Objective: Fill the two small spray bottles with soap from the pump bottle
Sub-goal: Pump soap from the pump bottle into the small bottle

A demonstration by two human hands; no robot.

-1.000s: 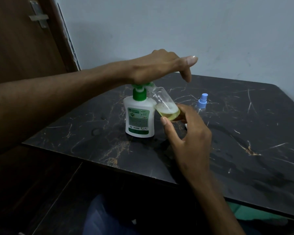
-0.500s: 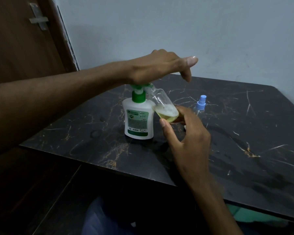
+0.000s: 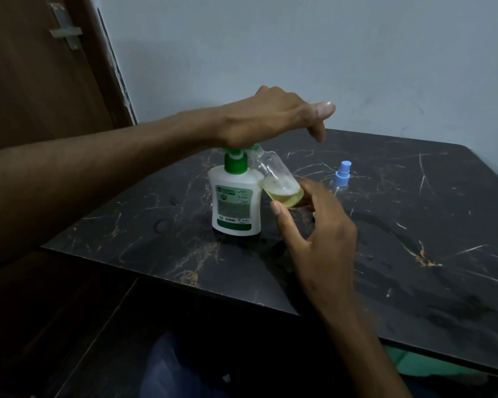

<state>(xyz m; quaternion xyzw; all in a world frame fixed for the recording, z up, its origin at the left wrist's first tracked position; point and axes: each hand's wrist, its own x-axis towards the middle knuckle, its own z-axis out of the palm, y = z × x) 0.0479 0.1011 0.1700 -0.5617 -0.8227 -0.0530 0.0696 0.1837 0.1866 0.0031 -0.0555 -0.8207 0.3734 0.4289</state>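
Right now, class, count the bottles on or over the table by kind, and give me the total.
Pump bottle: 1
Spray bottles: 2, one open and tilted at the pump spout, one with a blue cap standing on the table
Total: 3

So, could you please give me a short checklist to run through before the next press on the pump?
1. Pump bottle upright on the table: ok.
2. Left hand on the pump head: ok.
3. Right hand holds the open spray bottle tilted, mouth at the nozzle: ok.
4. Mouth sealed on the spout: cannot tell, the left hand hides it.
5. Room left in the open spray bottle: ok, soap fills only the bottom.
6. Second spray bottle uncapped: not ok, its blue cap is on.
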